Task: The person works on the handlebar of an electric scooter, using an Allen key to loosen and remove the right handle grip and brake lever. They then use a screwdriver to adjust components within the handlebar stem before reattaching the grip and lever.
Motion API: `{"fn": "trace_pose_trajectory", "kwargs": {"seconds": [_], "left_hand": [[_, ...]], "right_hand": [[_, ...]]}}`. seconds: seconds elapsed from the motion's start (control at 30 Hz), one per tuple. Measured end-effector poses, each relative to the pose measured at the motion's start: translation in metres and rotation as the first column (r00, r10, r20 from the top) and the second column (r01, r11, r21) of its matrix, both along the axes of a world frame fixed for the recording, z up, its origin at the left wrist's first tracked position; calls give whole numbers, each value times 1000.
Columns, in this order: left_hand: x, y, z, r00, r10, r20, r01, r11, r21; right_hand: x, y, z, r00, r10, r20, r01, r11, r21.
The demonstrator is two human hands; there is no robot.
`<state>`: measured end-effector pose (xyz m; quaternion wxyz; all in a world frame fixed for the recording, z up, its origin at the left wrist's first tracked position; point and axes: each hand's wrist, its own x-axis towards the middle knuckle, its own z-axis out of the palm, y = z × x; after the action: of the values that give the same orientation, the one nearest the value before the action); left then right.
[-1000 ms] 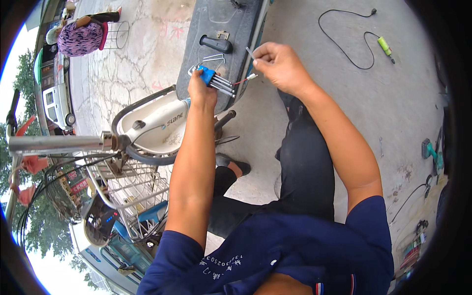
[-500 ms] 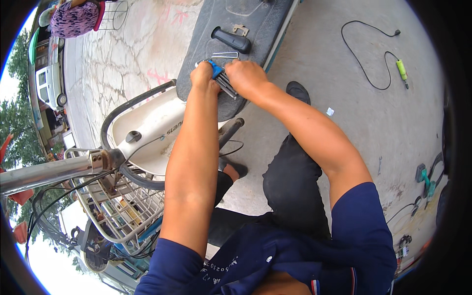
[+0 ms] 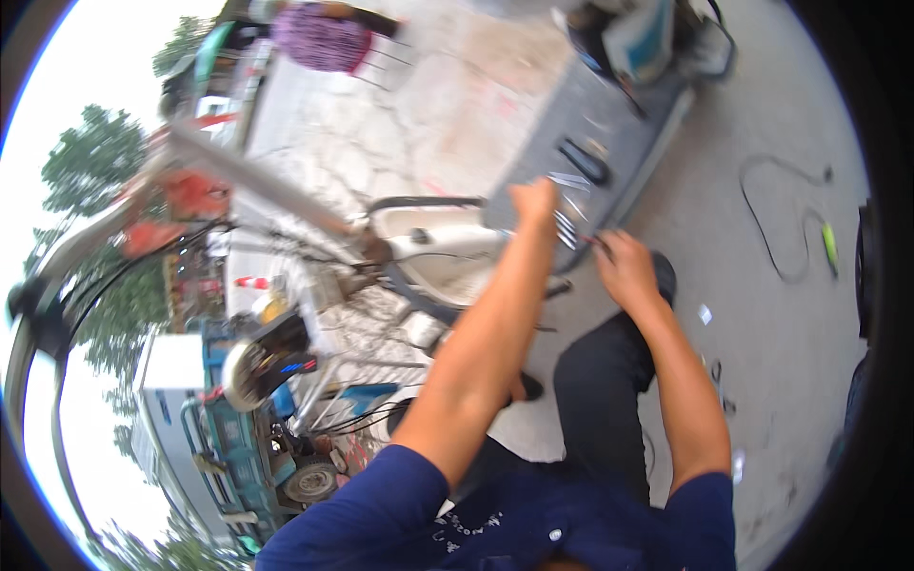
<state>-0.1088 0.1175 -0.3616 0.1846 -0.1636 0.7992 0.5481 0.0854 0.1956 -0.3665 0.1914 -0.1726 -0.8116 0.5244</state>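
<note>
My left hand (image 3: 536,204) is closed over the grey footboard (image 3: 543,143) of a scooter. Silver hex keys (image 3: 566,231) fan out below it; their blue holder, seen earlier, is hidden. My right hand (image 3: 625,269) is at the board's near right edge, fingers pinched on a thin dark piece with a reddish end (image 3: 594,240), too blurred to name. On the board beyond my left hand lie bent silver rods (image 3: 569,180) and a black handle-shaped part (image 3: 584,161).
Handlebar tubing (image 3: 257,190) and a white front panel (image 3: 438,262) stand at left. On the concrete at right lies a cable (image 3: 747,205) with a green tool (image 3: 829,249). A person in a patterned pink top (image 3: 319,40) and a parked truck (image 3: 228,447) are farther off.
The view has swung, shifting the scene rightward and blurring it. My right hand has come away from the hex key set and moved apart from my left hand.
</note>
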Motion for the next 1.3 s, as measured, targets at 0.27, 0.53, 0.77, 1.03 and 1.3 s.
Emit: {"fn": "trace_pose_trajectory", "kwargs": {"seconds": [0.27,0.53,0.77,1.03,1.3], "left_hand": [[158,-32,231,820,-194,-539,434,824,364],[184,-123,408,552,-43,-833,558,761,330],[131,-108,457,727,-60,-684,656,354,667],[122,-93,452,754,-75,-653,657,65,751],[113,-95,441,765,-181,-617,587,-197,785]], "right_hand": [[99,-73,88,969,-168,-183,97,935,-341],[124,-87,88,918,-174,-358,232,964,128],[137,-89,83,911,-156,-382,276,918,283],[149,-64,88,894,-198,-402,333,894,300],[148,-61,89,892,-197,-407,321,909,265]]}}
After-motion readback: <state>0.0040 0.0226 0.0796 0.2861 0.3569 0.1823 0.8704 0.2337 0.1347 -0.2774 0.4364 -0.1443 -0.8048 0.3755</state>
